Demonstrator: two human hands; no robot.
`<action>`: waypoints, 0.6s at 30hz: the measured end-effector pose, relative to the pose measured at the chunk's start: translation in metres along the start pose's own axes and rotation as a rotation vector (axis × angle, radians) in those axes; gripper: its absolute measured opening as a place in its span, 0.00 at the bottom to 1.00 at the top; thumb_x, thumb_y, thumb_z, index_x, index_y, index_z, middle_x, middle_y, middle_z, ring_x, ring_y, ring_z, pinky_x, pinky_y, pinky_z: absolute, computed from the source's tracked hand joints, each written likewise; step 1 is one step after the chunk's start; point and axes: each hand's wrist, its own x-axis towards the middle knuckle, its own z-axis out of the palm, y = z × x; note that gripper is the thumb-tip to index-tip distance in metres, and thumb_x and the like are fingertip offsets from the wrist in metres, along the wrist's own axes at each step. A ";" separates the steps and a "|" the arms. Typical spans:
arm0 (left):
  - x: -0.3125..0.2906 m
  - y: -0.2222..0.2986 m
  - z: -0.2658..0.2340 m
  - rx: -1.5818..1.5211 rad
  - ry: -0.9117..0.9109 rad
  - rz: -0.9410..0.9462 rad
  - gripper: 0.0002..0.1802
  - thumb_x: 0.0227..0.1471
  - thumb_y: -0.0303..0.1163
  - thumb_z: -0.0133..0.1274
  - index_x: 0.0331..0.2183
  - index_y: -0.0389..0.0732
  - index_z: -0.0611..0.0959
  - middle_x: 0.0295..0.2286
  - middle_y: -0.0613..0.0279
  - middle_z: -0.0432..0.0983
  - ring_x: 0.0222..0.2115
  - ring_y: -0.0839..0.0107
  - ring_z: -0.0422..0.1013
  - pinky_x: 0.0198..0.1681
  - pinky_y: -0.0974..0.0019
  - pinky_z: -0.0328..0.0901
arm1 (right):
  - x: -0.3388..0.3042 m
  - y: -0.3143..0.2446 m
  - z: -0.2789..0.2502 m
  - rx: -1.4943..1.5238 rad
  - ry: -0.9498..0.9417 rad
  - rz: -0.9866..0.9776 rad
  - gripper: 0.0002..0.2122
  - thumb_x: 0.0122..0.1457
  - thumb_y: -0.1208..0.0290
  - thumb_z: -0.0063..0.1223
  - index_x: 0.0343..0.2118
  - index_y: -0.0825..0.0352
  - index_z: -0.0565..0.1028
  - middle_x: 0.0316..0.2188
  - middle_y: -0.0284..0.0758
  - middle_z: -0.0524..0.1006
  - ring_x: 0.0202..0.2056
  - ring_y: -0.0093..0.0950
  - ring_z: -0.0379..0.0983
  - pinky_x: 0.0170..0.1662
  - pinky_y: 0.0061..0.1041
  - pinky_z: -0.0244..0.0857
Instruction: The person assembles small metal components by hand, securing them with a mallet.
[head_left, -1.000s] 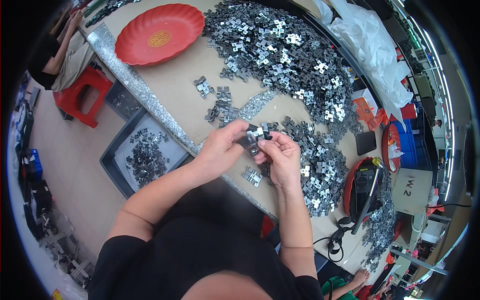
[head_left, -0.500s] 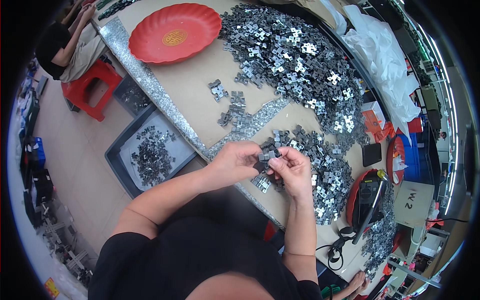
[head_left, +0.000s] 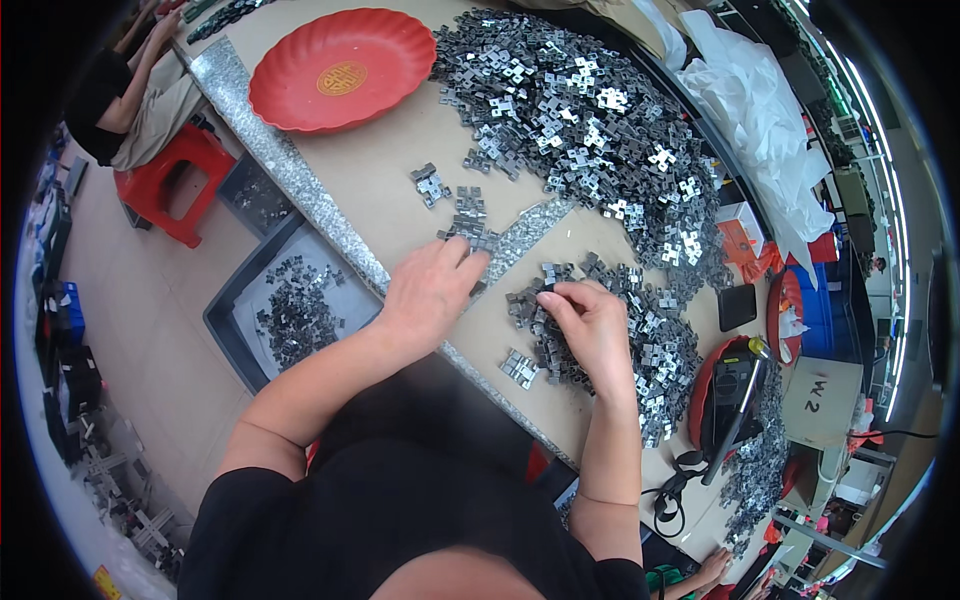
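Observation:
My left hand [head_left: 425, 295] reaches to a small group of metal clips [head_left: 470, 210] beside a speckled grey strip [head_left: 530, 235]. Its fingers are bent, with the tips down among the clips, and what they hold, if anything, is hidden. Over the left edge of the nearer heap of metal clips [head_left: 650, 330], my right hand [head_left: 595, 325] pinches a small dark piece [head_left: 547, 288] between thumb and forefinger. One cluster of clips [head_left: 520, 368] lies apart on the table below that hand. Another small cluster [head_left: 430, 185] sits farther off, left of the group.
A large heap of clips [head_left: 590, 120] covers the far table, near a red scalloped tray [head_left: 290, 85]. Grey bins [head_left: 235, 330] stand left, below the table's speckled edge [head_left: 300, 180]. At right are a black phone-like slab [head_left: 737, 307] and a red basin [head_left: 705, 385]. Other people sit nearby.
My hands, together around a metal clip before, have parted. The left moved left and away to the small group; the right stayed near the heap with a dark piece in its pinch.

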 end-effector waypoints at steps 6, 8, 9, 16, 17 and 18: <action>-0.010 -0.013 0.012 0.027 0.040 0.042 0.14 0.34 0.21 0.50 0.31 0.34 0.75 0.31 0.57 0.69 0.32 0.59 0.68 0.35 0.62 0.64 | 0.036 -0.010 -0.016 -0.209 0.111 -0.111 0.09 0.46 0.66 0.56 0.26 0.68 0.76 0.24 0.41 0.72 0.26 0.38 0.70 0.30 0.32 0.62; -0.010 -0.017 0.014 0.023 0.051 0.078 0.15 0.33 0.21 0.51 0.31 0.34 0.75 0.32 0.57 0.69 0.32 0.59 0.68 0.35 0.62 0.64 | 0.066 -0.001 -0.015 -0.272 0.186 -0.058 0.10 0.47 0.67 0.53 0.29 0.68 0.76 0.26 0.42 0.74 0.28 0.39 0.71 0.33 0.33 0.64; -0.008 -0.017 0.015 0.022 0.066 0.112 0.15 0.32 0.21 0.52 0.31 0.34 0.75 0.32 0.57 0.69 0.32 0.59 0.68 0.35 0.62 0.64 | 0.077 0.004 -0.013 -0.308 0.213 -0.111 0.10 0.48 0.66 0.53 0.28 0.68 0.76 0.27 0.43 0.74 0.30 0.39 0.72 0.33 0.34 0.64; -0.005 -0.010 0.010 -0.243 0.144 0.071 0.15 0.32 0.14 0.48 0.30 0.33 0.71 0.33 0.56 0.69 0.32 0.61 0.70 0.35 0.66 0.64 | 0.120 0.001 0.020 -0.550 0.134 0.183 0.13 0.47 0.64 0.54 0.32 0.66 0.74 0.27 0.44 0.75 0.30 0.40 0.72 0.35 0.34 0.64; -0.005 -0.009 0.011 -0.625 0.049 -0.116 0.14 0.35 0.13 0.44 0.31 0.33 0.70 0.35 0.56 0.69 0.33 0.63 0.70 0.35 0.67 0.64 | 0.119 0.000 0.023 -0.549 0.168 0.100 0.13 0.46 0.64 0.54 0.34 0.66 0.74 0.28 0.45 0.74 0.31 0.41 0.72 0.36 0.35 0.64; -0.006 -0.008 0.011 -1.005 -0.052 -0.308 0.14 0.38 0.13 0.40 0.32 0.33 0.69 0.36 0.56 0.69 0.33 0.65 0.70 0.35 0.69 0.64 | 0.119 0.000 0.024 -0.548 0.203 0.017 0.14 0.46 0.64 0.54 0.35 0.66 0.73 0.29 0.45 0.74 0.32 0.41 0.71 0.36 0.36 0.64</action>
